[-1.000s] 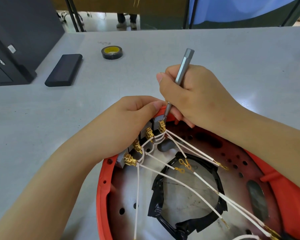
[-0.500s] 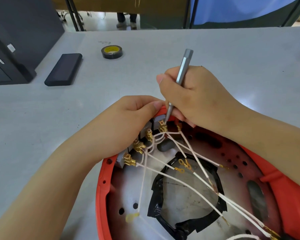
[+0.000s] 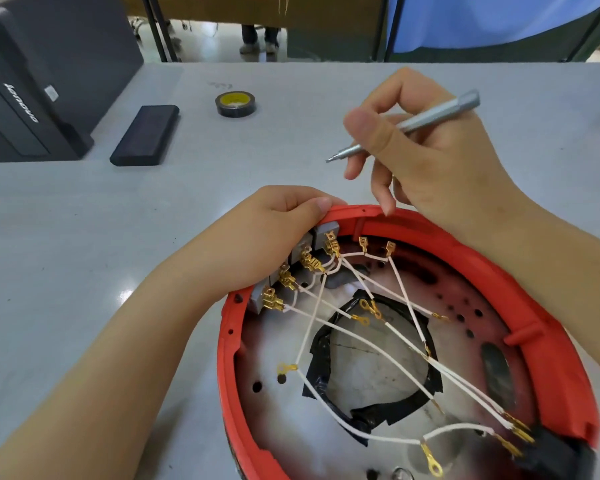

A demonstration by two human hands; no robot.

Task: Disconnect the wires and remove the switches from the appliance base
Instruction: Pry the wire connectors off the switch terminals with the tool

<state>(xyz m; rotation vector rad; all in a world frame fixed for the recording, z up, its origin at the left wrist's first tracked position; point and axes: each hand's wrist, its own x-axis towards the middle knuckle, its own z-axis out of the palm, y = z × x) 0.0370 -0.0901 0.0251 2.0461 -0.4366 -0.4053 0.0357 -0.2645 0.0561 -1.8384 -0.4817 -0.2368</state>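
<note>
The red round appliance base (image 3: 565,382) lies open side up on the grey table. Several grey switches (image 3: 300,252) with brass terminals sit in a row inside its upper left rim. White wires (image 3: 368,344) with gold connectors cross the base; two connectors (image 3: 376,245) hang free near the top rim. My left hand (image 3: 260,237) grips the rim and the switches from outside. My right hand (image 3: 426,157) is raised above the rim and holds a grey screwdriver (image 3: 430,121), its tip pointing left in the air.
A roll of black tape with a yellow core (image 3: 235,103) and a flat black case (image 3: 146,135) lie on the table (image 3: 84,237) behind the base. A black computer case (image 3: 32,81) stands at far left. Black tape rings the hole in the base's middle.
My right hand has lifted the screwdriver off the top switch terminal and turned it sideways. Two wire connectors came off the switches and sprang to the right. My left hand stays put.
</note>
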